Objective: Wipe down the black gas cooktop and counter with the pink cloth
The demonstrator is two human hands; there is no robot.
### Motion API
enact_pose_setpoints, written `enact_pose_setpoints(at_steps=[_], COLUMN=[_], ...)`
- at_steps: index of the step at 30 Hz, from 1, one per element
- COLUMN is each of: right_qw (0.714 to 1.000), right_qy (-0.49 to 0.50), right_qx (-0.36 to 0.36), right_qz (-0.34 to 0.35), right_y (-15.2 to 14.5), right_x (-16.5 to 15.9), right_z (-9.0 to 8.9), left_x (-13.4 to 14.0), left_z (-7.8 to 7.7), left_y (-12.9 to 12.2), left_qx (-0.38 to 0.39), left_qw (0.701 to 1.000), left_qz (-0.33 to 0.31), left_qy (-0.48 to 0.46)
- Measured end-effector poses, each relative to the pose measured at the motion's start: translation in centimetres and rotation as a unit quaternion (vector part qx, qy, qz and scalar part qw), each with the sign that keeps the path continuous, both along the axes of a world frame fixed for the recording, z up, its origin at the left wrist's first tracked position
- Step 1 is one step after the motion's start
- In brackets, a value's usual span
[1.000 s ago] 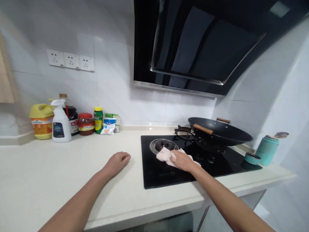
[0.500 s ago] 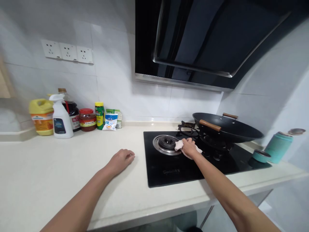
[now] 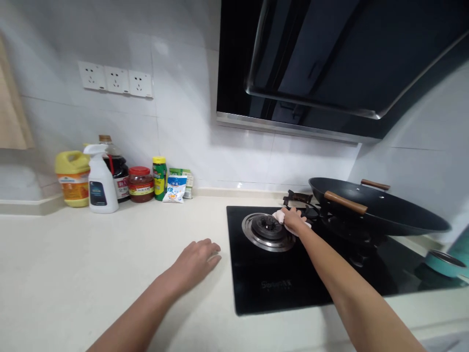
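A pale pinkish-white cloth [image 3: 279, 216] is gripped in my right hand [image 3: 293, 220], on the black glass gas stove [image 3: 256, 291]. The cloth lies at the back right edge of the left burner [image 3: 269, 229], whose round dark cap sits in a shiny metal ring. My fingers cover much of the cloth. Over the pale countertop [image 3: 164, 232], left of the stove, my left hand [image 3: 200, 260] holds nothing, its fingers loosely apart. Behind the burner lies a black pot support [image 3: 297, 196].
A black wok [image 3: 388, 210] with wooden handles occupies the right burner, close to my right forearm. The range hood [image 3: 311, 63] hangs above. A turquoise cup-like lid [image 3: 445, 264] stands far right. A spray bottle [image 3: 102, 183], jars and several packages line the left wall.
My right hand has moved the cloth from the burner's right side toward its back right edge. My left hand's fingers have spread slightly. The view has shifted left and closer.
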State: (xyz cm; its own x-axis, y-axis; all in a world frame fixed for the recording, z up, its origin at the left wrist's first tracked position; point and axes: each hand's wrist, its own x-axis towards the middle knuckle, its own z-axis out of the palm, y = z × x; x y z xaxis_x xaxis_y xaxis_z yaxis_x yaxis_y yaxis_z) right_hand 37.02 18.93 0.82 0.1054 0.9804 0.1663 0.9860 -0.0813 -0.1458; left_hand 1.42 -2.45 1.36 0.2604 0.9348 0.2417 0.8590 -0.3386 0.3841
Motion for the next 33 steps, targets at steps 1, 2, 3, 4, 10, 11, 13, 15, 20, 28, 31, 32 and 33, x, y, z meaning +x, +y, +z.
enact_pose_setpoints(at_steps=[1,2,3,4,10,11,13,15,20,28,31,32,33], right_qw=[1.000,1.000,0.999,0.998,0.988,0.985,0.978,0.969,0.939,0.908,0.903,0.902,0.901], right_qy=[-0.002,-0.004,-0.008,-0.012,-0.039,-0.045,-0.058,-0.071,-0.092,-0.075,-0.051,-0.043,-0.034], right_qx=[-0.008,-0.017,-0.025,-0.034,-0.073,-0.075,-0.071,-0.063,-0.043,0.003,0.010,0.008,0.005], right_qz=[0.011,0.022,0.033,0.043,0.128,0.149,0.190,0.229,0.330,0.412,0.426,0.430,0.433], right_y=[0.8,1.6,2.3,3.0,4.9,4.8,4.1,3.1,-1.2,-12.0,-16.6,-18.1,-19.6], right_x=[-0.4,-0.9,-1.5,-2.3,-8.4,-9.5,-11.3,-12.9,-15.9,-14.2,-11.1,-10.0,-8.8], right_z=[0.3,0.6,0.9,1.2,2.3,2.3,2.3,2.4,2.4,0.9,0.6,0.7,0.7], left_x=[0.3,0.5,0.8,0.9,0.6,0.5,0.2,0.0,-0.6,-1.9,-2.3,-2.4,-2.5], left_z=[0.2,0.4,0.6,0.8,0.9,0.9,0.7,0.6,0.2,-0.2,-0.4,-0.4,-0.4], left_y=[-0.1,-0.3,-0.4,-0.5,-0.7,-0.6,-0.4,-0.1,0.4,0.9,1.2,1.2,1.2], left_qx=[-0.001,-0.004,-0.007,-0.009,-0.001,-0.001,-0.005,-0.012,-0.009,0.007,0.013,0.012,0.010], left_qw=[1.000,1.000,0.999,0.999,0.999,0.999,0.998,0.998,0.999,0.998,0.998,0.998,0.997], left_qz=[-0.004,-0.009,-0.015,-0.022,-0.018,-0.013,-0.002,0.009,0.024,0.057,0.051,0.053,0.056], left_qy=[0.010,0.022,0.035,0.045,0.047,0.051,0.058,0.059,0.038,-0.022,-0.038,-0.042,-0.045])
